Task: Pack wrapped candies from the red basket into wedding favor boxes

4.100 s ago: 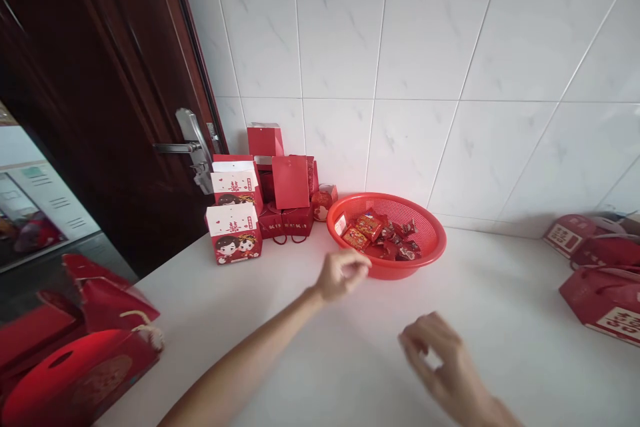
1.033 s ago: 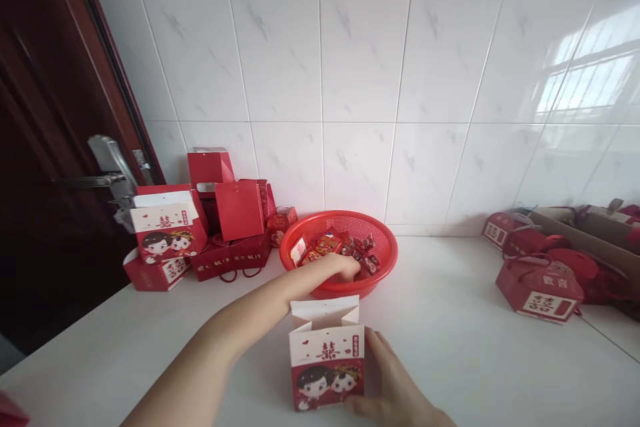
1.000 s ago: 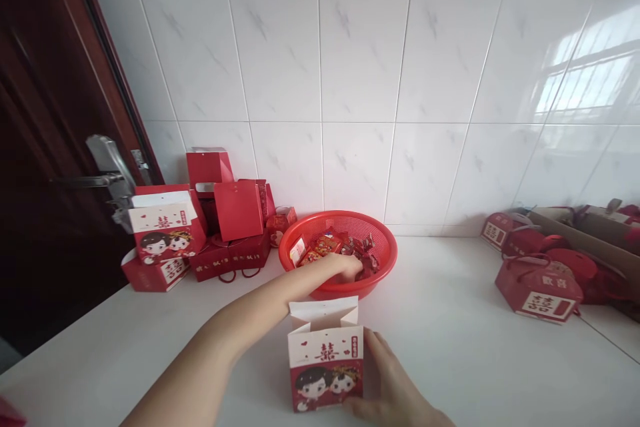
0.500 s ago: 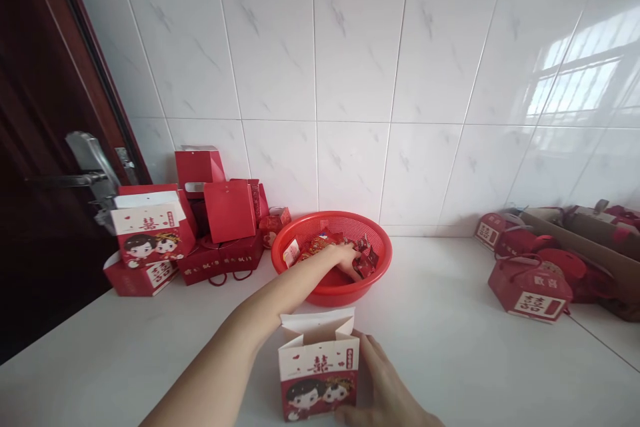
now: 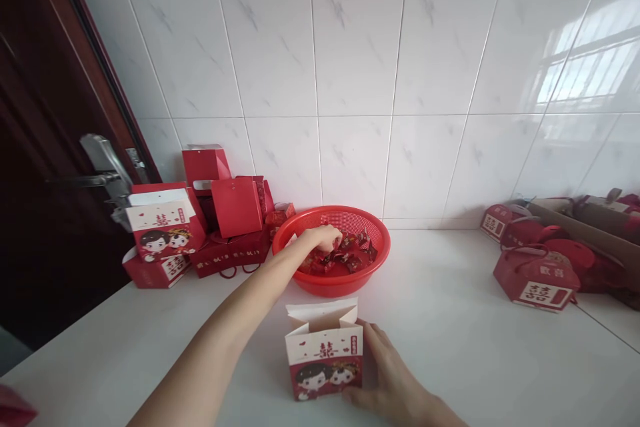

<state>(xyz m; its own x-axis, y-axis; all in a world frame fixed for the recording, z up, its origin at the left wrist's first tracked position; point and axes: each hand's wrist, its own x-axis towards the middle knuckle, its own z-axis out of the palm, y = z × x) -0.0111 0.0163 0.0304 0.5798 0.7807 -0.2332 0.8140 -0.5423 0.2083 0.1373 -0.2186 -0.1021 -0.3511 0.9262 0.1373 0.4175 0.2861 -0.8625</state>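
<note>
A red plastic basket [image 5: 350,287] with a perforated wall holds several small candies in shiny red wrappers [image 5: 355,261]. My left hand [image 5: 325,238] reaches over its near rim, with the fingers curled closed among the candies; what they pinch is hidden. In front of the basket, a red and white paper gift box [image 5: 326,367] printed with two cartoon figures stands upright, its top flaps open. At its right side is my right hand [image 5: 387,373], thumb on the front and fingers around the side, gripping the box.
Red gift boxes [image 5: 235,207] are piled at the left by the wall, near a dark door [image 5: 45,147]. More red boxes with cord handles [image 5: 535,280] and a brown carton [image 5: 570,223] stand on the right. A red thing [image 5: 15,407] shows at the lower left edge.
My left hand has shifted leftward and up inside the basket, and its spread fingers have closed. More loose candies show at the right side. My right hand stays on the gift box.
</note>
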